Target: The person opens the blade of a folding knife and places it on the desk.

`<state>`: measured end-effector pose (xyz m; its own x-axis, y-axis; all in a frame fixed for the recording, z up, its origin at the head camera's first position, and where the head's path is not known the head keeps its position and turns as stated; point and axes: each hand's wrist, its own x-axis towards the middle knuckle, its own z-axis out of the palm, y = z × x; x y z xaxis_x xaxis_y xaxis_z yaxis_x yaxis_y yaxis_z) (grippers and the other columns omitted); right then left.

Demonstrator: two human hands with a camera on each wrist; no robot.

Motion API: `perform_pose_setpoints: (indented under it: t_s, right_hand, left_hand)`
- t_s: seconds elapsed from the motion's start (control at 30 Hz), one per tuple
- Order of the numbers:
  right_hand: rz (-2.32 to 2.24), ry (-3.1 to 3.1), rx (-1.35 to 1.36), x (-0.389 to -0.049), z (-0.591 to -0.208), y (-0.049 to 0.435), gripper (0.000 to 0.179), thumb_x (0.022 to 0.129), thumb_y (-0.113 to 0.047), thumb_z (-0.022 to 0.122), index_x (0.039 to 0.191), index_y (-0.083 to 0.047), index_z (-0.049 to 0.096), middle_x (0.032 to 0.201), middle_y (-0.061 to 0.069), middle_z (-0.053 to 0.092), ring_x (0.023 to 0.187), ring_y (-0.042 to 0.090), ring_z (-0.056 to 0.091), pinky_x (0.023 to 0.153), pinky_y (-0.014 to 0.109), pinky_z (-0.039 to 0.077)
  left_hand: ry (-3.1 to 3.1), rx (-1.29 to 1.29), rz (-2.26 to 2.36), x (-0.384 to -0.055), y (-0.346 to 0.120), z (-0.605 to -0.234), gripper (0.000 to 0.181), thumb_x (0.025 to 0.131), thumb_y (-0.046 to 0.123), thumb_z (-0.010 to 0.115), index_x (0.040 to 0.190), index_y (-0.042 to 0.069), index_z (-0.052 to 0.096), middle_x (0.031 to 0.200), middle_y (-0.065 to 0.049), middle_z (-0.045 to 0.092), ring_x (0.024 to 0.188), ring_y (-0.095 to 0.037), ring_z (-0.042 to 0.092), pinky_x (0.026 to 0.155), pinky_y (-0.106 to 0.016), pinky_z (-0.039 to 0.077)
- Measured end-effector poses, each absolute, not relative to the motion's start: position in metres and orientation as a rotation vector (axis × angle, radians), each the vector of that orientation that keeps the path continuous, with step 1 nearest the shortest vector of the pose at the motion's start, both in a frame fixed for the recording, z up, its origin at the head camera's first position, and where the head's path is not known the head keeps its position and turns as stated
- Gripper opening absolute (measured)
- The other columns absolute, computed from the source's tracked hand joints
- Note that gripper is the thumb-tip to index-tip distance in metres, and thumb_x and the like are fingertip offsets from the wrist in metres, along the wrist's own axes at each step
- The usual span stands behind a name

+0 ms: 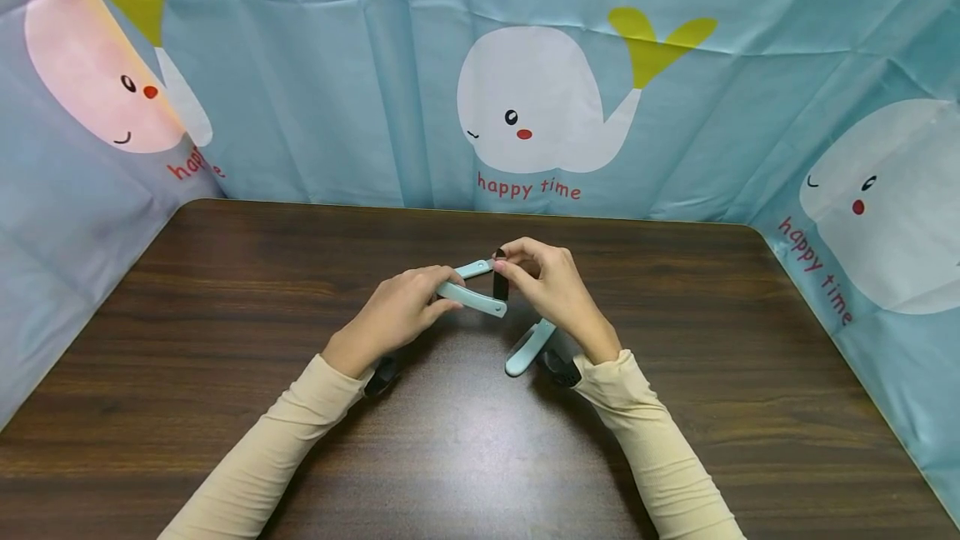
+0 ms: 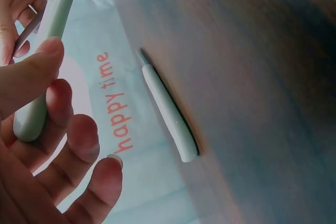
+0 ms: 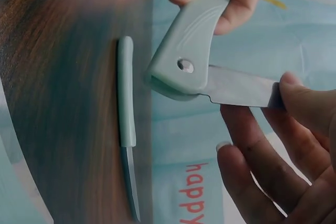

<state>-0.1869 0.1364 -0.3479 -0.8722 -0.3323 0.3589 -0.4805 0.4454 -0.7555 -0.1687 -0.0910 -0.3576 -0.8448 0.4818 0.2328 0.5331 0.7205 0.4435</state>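
In front of me my left hand (image 1: 401, 307) grips the mint-green handle of a folding knife (image 1: 474, 299), thumb on one side and fingers on the other. The knife's blade stands swung out from the handle at an angle, and its metal pivot shows in the right wrist view. With thumb and fingers my right hand (image 1: 551, 282) pinches the blade (image 3: 241, 86) near its tip. Behind the held knife, a mint-handled knife (image 2: 169, 114) lies on the table, its blade exposed and pointing right.
Close to the right wrist lies another mint-green handle (image 1: 531, 347) with a dark strip along its edge. Dark wood-grain tabletop (image 1: 465, 457) stretches around the hands. A light-blue curtain (image 1: 300, 107) with whale prints hangs behind and at both sides.
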Motion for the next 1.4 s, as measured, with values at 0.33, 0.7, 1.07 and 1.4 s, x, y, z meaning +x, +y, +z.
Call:
perform_pose_setpoints:
  t_s: [0.33, 0.7, 1.07, 1.4]
  right_hand:
    - [1.476, -2.509, 0.639, -0.188, -0.342, 0.143, 0.017, 0.095, -0.008, 0.066, 0.108, 0.003, 0.065, 0.088, 0.016, 0.073, 0.067, 0.018, 0.07, 0.062, 0.024, 0.053]
    - [1.655, -2.479, 0.538, -0.193, -0.338, 0.158, 0.015, 0.098, -0.009, 0.062, 0.106, 0.003, 0.06, 0.09, 0.023, 0.073, 0.071, 0.028, 0.073, 0.067, 0.033, 0.059]
    - [1.794, -2.427, 0.536, -0.196, -0.34, 0.166, 0.014, 0.099, -0.009, 0.06, 0.103, 0.004, 0.055, 0.076, -0.011, 0.073, 0.071, 0.029, 0.074, 0.07, 0.04, 0.06]
    - [1.983, -2.356, 0.607, -0.198, -0.341, 0.167, 0.011, 0.101, -0.004, 0.055, 0.102, 0.005, 0.049, 0.082, -0.015, 0.073, 0.068, 0.015, 0.074, 0.069, 0.038, 0.06]
  left_hand:
    - [-2.733, -0.803, -0.709, -0.167, -0.09, -0.36, 0.025, 0.091, 0.028, 0.072, 0.109, 0.013, 0.062, 0.086, 0.003, 0.063, 0.069, -0.011, 0.05, 0.059, -0.03, 0.043]
    - [-2.68, -0.705, -0.77, -0.167, -0.091, -0.359, 0.023, 0.093, 0.026, 0.07, 0.109, 0.012, 0.061, 0.085, 0.003, 0.061, 0.069, -0.011, 0.051, 0.057, -0.029, 0.041]
    - [-2.662, -0.593, -0.889, -0.166, -0.094, -0.354, 0.023, 0.095, 0.026, 0.068, 0.109, 0.011, 0.059, 0.076, 0.001, 0.05, 0.066, -0.014, 0.044, 0.056, -0.029, 0.035]
    - [-2.61, -0.578, -0.99, -0.171, -0.099, -0.355, 0.025, 0.096, 0.024, 0.066, 0.114, 0.008, 0.059, 0.079, -0.004, 0.059, 0.066, -0.016, 0.049, 0.056, -0.03, 0.039]
